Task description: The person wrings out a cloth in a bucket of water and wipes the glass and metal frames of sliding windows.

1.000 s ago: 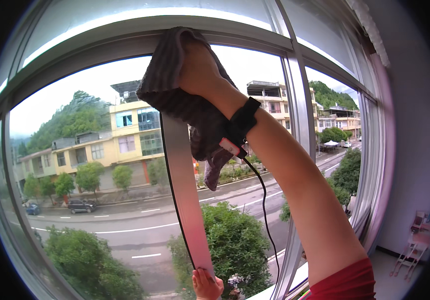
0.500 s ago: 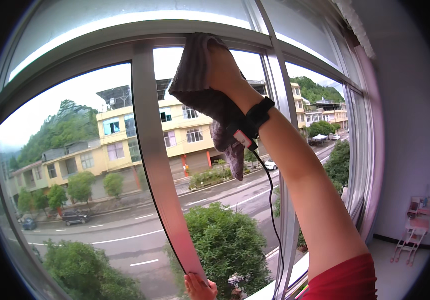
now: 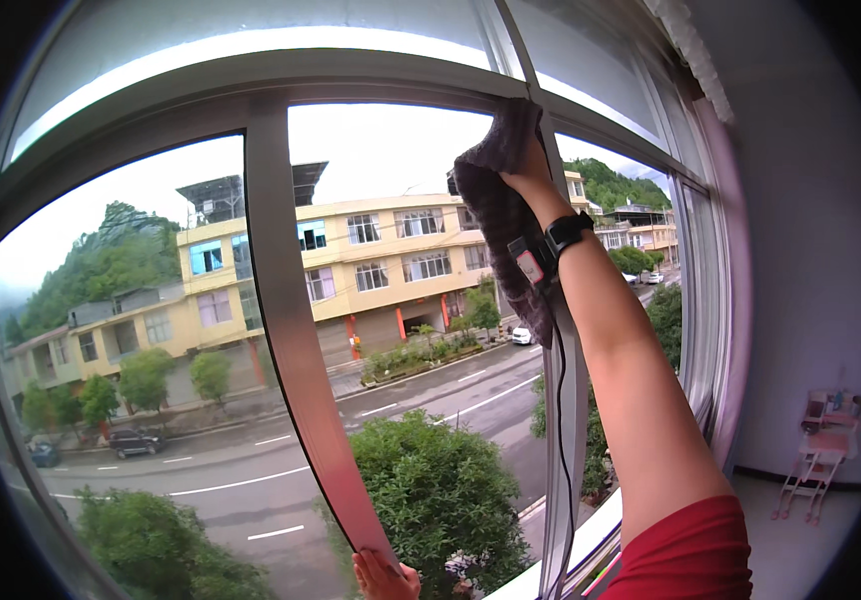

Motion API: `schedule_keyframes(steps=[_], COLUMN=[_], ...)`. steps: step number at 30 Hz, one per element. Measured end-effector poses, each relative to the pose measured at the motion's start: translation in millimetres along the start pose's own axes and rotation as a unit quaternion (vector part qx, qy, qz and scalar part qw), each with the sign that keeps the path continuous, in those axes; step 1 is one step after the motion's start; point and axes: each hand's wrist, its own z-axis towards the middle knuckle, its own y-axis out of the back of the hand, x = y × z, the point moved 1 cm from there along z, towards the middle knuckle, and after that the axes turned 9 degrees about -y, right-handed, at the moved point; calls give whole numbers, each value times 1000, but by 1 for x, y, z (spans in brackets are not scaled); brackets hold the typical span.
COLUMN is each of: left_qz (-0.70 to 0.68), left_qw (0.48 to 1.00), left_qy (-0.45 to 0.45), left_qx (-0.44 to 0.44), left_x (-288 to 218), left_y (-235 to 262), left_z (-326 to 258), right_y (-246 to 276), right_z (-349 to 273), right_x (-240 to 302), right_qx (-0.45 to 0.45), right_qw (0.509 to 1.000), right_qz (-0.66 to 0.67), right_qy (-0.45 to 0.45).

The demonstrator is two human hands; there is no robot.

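Observation:
My right hand (image 3: 531, 165) is raised to the upper right corner of the window opening. It presses a dark grey-brown cloth (image 3: 496, 190) against the top of the metal upright post (image 3: 568, 400). Most of its fingers are hidden by the cloth, which hangs down along the post. A black strap with a small device (image 3: 531, 262) circles my right wrist, and a black cable runs down from it. Low in the view, my left hand (image 3: 386, 577) grips the edge of the sliding window's metal frame (image 3: 326, 420), its fingers bent around it.
The top rail (image 3: 371, 88) crosses above the opening. Outside lie a road (image 3: 241, 480), green trees (image 3: 431, 490) and a yellow building (image 3: 391, 250). Indoors at the right, a pink folding rack (image 3: 821, 450) stands by the wall.
My right hand has moved the cloth rightward along the top rail, from mid-opening to the corner by the upright post. My left hand stays on the sliding window's frame.

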Motion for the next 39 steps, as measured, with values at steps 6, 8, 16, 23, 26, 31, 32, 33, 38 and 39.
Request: schedule_keyframes(steps=[6,8,16,23,26,31,32,33,38,39], left_qz=[-23,-30,-54,47,65,85,82,33,-175,-59], left_qw=[1000,999,995,998,998,995,995,999,975,996], left_qy=[-3,16,49,11,-15,-46,-47,0,109,58], left_qx=[-11,-12,67,32,-15,-12,-11,0,-80,-23], left_x=[-2,5,0,-2,-10,-2,-4,-1,0,-3], left_y=[-9,-8,6,6,10,12,8,7,-14,-2], left_z=[2,-2,-3,3,14,15,12,7,-1,4], right_y=[-6,-10,6,13,12,-9,-12,-16,-12,-16], right_z=[-19,-10,47,76,45,3,2,-5,23,23], right_x=[-15,38,24,-37,-34,-13,-15,10,16,19], right_qx=[-21,-62,0,87,-39,-70,-22,-54,-97,-96], right_qw=[986,990,999,983,997,993,994,983,990,990], right_qz=[148,85,15,-161,-58,90,106,173,31,35], right_qy=[72,89,41,22,26,0,-3,-2,-100,-100])
